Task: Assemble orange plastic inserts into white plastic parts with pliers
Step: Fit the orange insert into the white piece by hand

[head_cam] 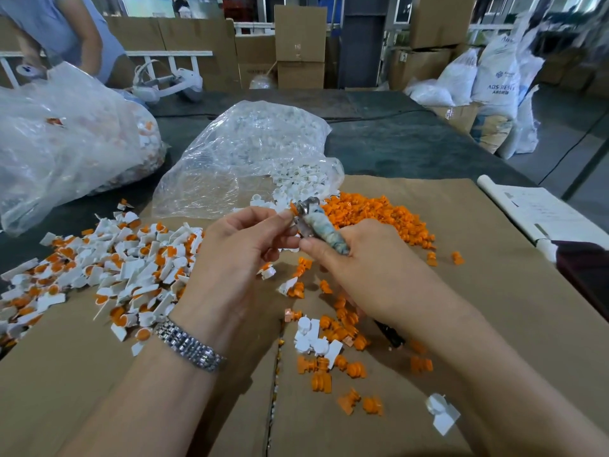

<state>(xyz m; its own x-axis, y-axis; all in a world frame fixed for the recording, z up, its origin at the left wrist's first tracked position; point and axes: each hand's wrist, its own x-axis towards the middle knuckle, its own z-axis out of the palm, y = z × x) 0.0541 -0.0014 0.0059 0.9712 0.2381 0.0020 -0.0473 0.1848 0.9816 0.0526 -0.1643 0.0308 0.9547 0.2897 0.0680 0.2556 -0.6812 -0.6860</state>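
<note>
The right hand (356, 258) was clenched round the wrapped handle of the pliers (316, 225), thumb along the side, the metal head pointing toward the upper centre of the frame. The left hand (237, 245) met the plier head with thumb and forefinger pinched on a small part; an orange insert (293, 207) showed at the tool's tip. Whether a white part sat beneath the fingers could not be told. The judgement was that the left hand steadied the piece so the pliers could press the insert home.

A metal watch bracelet (189, 346) sat on the left wrist.

Both hands were raised above a cardboard sheet (494, 291) laid over the dark worktop (412, 146), probably to keep small parts from scattering. The loose orange inserts (372, 216) lay heaped just beyond the right hand, near the tool. White parts (296, 183) spilled from the mouth of a clear plastic bag (244, 153) directly above the hands. The assembled pieces (108, 265), white with orange showing, were piled at the left of the frame, beside the left hand. A mixed scatter of inserts and white parts (323, 344) lay below and between the wrists.

A second, fuller bag (66, 140) occupied the upper left, with another person's sleeve (66, 28) above it. Paper sheets (543, 212) lay at the right edge.
</note>
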